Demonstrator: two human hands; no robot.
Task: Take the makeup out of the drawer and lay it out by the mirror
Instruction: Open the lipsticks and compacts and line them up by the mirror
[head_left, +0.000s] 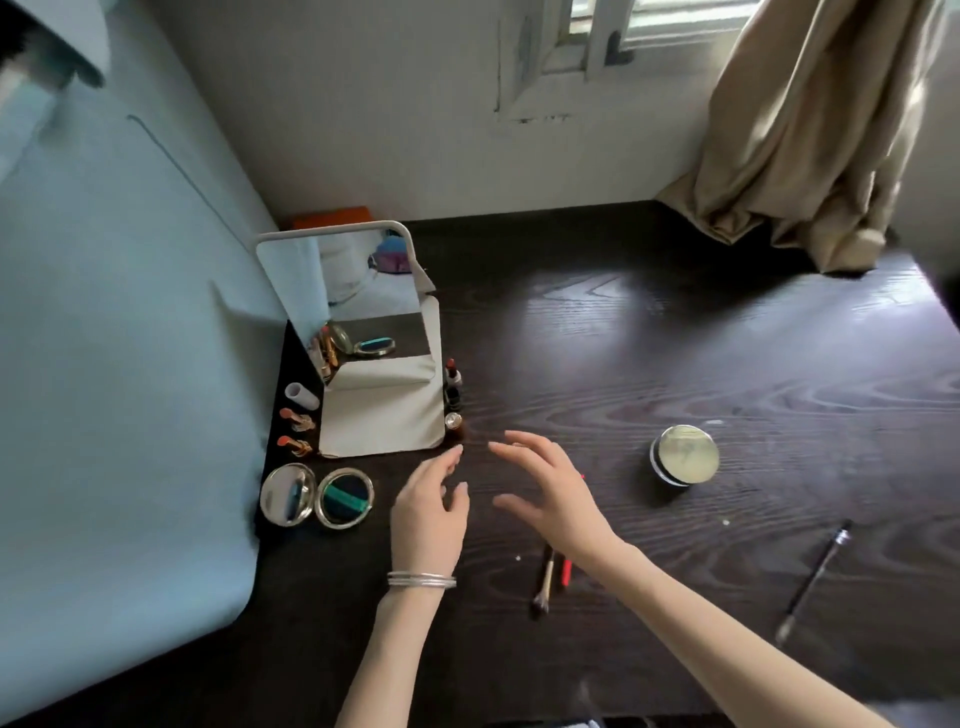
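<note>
Both hands hovered over the dark counter just in front of the standing mirror, holding nothing. The left hand had loosely spread fingers; the right hand had its fingers splayed wide.

Much of the makeup already lay around the mirror: two open lipsticks and a white tube at its left edge, an upright lipstick and a small gold-capped piece at its right edge, and an open compact in front of it. A round jar, a small brush with a red pencil beside it, and a long dark pencil lay well to the mirror's right. The drawer was not in view.

The main risk seemed to be the upright lipstick and gold-capped piece: the left fingertips sat close to them, and a careless sweep could topple them. A knock to the mirror's base might also tip it.
</note>
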